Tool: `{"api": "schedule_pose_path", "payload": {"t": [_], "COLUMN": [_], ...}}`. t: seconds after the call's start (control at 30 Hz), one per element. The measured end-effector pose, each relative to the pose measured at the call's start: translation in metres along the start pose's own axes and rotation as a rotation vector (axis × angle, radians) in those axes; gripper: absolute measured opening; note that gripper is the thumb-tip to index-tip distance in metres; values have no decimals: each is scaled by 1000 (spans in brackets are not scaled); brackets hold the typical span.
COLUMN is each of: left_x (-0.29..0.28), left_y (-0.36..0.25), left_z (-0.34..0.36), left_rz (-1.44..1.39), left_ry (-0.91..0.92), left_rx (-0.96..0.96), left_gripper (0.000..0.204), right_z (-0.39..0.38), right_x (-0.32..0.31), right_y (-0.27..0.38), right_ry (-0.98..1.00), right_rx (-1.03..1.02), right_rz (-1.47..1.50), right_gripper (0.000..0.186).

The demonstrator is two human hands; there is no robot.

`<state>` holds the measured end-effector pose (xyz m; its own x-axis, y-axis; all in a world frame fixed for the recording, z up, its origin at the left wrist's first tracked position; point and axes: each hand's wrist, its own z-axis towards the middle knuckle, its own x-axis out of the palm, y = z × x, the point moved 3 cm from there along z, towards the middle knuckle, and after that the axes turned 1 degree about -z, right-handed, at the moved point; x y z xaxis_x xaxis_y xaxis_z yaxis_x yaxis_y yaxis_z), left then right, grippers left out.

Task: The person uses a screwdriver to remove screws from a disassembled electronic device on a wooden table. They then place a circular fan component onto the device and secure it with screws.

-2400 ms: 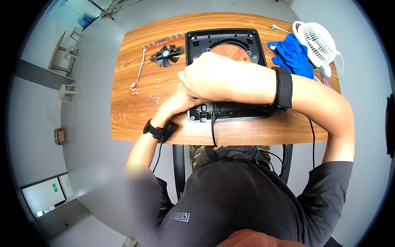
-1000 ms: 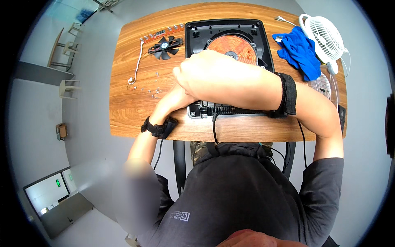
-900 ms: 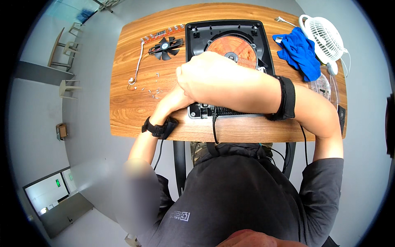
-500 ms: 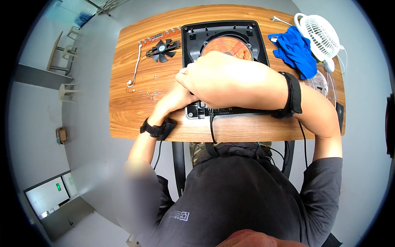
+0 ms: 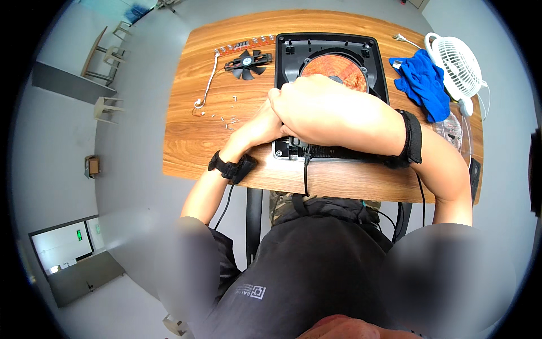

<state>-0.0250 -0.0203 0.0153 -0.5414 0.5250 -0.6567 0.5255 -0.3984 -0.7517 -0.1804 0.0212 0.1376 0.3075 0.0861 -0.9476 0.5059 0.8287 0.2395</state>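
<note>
An opened induction cooker [image 5: 380, 68] lies on the table, its black housing showing a round copper coil [image 5: 353, 73]. My right hand [image 5: 316, 107] reaches across the housing from the right, closed, its knuckles uppermost. Against it, over the housing's left side, is my left hand [image 5: 262, 125], its fingers curled in and mostly covered by the right. Whatever the two hands hold between them is hidden. A black cord [image 5: 306, 175] runs from the housing's near edge down past the table edge.
Left of the cooker lie a black cooling fan [image 5: 247, 65], an orange circuit strip [image 5: 243, 46] with a white cable [image 5: 208, 90], and several loose screws [image 5: 230, 122]. At right are a blue cloth [image 5: 423, 85], a white desk fan [image 5: 456, 65] and a clear fan grille [image 5: 450, 131].
The whole view has shifted, so the table and cooker appear farther right. Both hands stay together over the housing's left side, with little visible change in grip.
</note>
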Motion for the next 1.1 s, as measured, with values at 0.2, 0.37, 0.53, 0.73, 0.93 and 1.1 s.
{"api": "schedule_pose_path", "payload": {"t": [0.2, 0.37, 0.53, 0.73, 0.93, 1.1], "left_x": [-5, -36, -91, -96, -87, -84], "left_y": [0, -2, 77, 117, 122, 108], "left_z": [1, -10, -46, -55, -47, -39], "left_rz": [-11, -267, 147, 269, 237, 373], "left_ry": [-4, -49, -263, -251, -284, -289], "left_rx": [6, 50, -199, -309, -259, -178], "left_gripper": [51, 36, 23, 23, 22, 15], "right_z": [3, 5, 8, 24, 28, 23], "right_x": [-4, 0, 6, 0, -4, 4], "right_y": [0, -3, -4, -5, -2, -9], "right_ry": [8, -49, -9, 179, 230, 160], "right_rx": [42, 81, 61, 176, 155, 158], "right_rz": [28, 71, -34, -10, -36, 2], "right_gripper": [21, 14, 14, 23, 29, 26]}}
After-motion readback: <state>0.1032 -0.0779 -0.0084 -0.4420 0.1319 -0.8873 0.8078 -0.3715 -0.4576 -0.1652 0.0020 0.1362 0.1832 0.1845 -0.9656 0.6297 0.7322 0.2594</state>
